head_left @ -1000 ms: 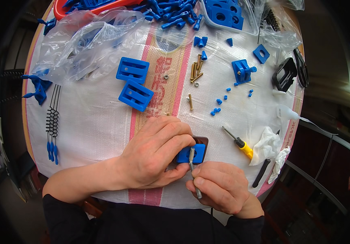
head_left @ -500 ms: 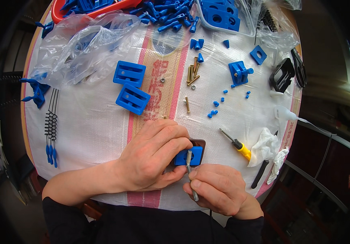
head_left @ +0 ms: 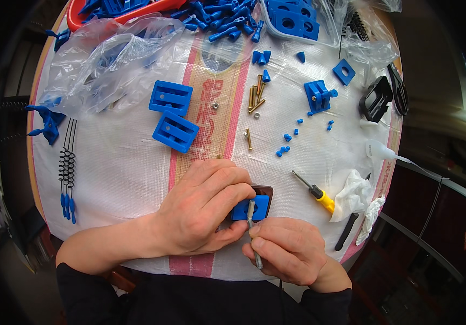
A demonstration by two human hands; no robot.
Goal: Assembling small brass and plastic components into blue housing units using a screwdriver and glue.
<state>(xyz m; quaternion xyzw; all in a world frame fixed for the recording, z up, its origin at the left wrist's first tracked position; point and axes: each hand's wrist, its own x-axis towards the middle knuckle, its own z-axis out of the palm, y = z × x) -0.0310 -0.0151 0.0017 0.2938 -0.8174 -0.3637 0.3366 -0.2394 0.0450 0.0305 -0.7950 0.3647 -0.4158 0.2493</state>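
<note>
Near the front edge of the table, my left hand (head_left: 203,208) presses a small blue plastic block (head_left: 261,205) with its fingers and thumb. Beneath the block lies a dark flat rectangular piece (head_left: 265,191), mostly covered. My right hand (head_left: 290,250) is closed in a pinch around a thin grey metal tool (head_left: 251,212), rod-like with a flattened end. The tool's upper end rests over the middle of the blue block; its lower end sticks out below my fingers. My left fingers hide the block's left side.
Two slotted blue blocks (head_left: 171,97) lie left of centre. Brass screws (head_left: 253,98) and tiny blue pieces (head_left: 287,138) are scattered ahead. A yellow-handled screwdriver (head_left: 324,200) and crumpled tissue (head_left: 351,195) lie right. Behind are a red tray (head_left: 130,15), plastic bags (head_left: 108,65) and a clear container (head_left: 328,38).
Both hands stay in nearly the same place. My right hand and the grey tool have shifted very slightly to the left.
</note>
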